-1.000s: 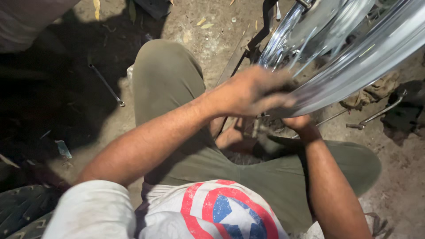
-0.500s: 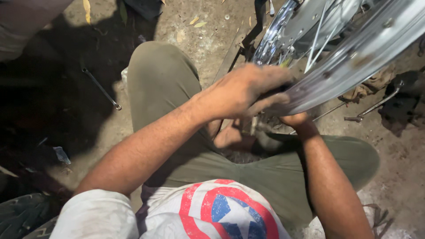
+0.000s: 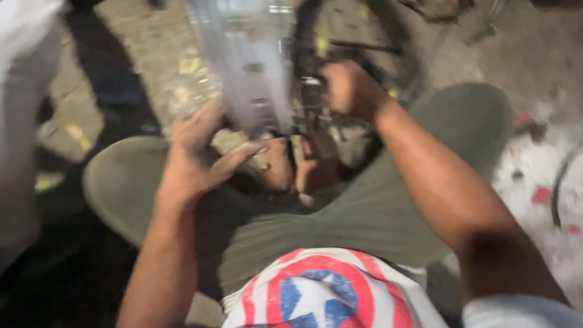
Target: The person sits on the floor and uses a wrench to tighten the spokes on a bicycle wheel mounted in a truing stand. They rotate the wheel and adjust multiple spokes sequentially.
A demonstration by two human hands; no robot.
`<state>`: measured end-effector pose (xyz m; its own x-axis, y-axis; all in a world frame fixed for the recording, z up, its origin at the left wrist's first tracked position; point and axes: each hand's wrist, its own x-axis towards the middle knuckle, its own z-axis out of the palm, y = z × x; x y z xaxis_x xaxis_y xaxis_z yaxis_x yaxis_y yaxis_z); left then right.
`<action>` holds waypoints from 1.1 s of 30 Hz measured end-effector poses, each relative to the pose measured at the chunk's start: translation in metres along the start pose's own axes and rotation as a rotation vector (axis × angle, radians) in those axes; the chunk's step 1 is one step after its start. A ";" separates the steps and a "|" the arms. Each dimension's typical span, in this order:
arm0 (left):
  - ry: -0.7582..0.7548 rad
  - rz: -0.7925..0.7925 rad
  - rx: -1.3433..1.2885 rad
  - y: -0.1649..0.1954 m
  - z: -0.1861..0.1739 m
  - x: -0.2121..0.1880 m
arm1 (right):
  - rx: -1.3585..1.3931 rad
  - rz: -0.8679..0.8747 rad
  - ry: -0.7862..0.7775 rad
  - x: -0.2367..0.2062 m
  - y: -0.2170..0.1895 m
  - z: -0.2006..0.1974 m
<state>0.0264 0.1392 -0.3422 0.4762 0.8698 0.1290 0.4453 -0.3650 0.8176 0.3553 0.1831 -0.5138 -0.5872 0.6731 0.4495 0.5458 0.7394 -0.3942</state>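
A shiny metal wheel rim (image 3: 249,61) stands upright between my knees, blurred by motion. My left hand (image 3: 200,152) cups its near edge from below and from the left, fingers spread against the metal. My right hand (image 3: 346,88) is closed around a dark part beside the rim, close to the hub and spokes; the blur hides what exactly it grips. I sit cross-legged in olive trousers (image 3: 376,206), and my bare feet (image 3: 297,170) are tucked under the rim.
The ground is rough concrete (image 3: 152,73) with small scraps on it. A person in light clothing (image 3: 24,121) stands at the far left. A dark curved piece (image 3: 559,182) lies on a pale patch at the right.
The view has swung right and blurred. The rim, earlier slanting across the upper right, now stands upright at centre. My left hand has shifted from on top of it to under its near edge.
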 end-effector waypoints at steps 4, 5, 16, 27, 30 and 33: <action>-0.218 -0.034 0.170 -0.019 0.031 -0.003 | 0.187 0.313 -0.071 0.009 -0.011 -0.013; -0.210 -0.086 0.156 -0.022 0.034 -0.004 | 0.202 0.304 -0.076 0.013 -0.015 -0.016; 0.118 0.069 -0.146 -0.006 0.022 -0.007 | 0.132 0.350 -0.220 0.042 -0.041 -0.033; 0.391 -0.075 -0.538 -0.007 0.018 0.059 | 0.537 0.466 0.283 0.096 -0.108 -0.129; 0.453 -0.014 -0.654 -0.004 0.021 0.067 | 0.514 0.421 0.323 0.116 -0.114 -0.135; 0.437 -0.010 -0.708 -0.005 0.019 0.065 | 0.454 0.362 0.276 0.138 -0.116 -0.130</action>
<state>0.0695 0.1917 -0.3483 0.0719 0.9757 0.2068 -0.2041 -0.1885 0.9606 0.2889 0.1885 -0.3018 -0.2051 0.8975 0.3904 0.3379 0.4393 -0.8324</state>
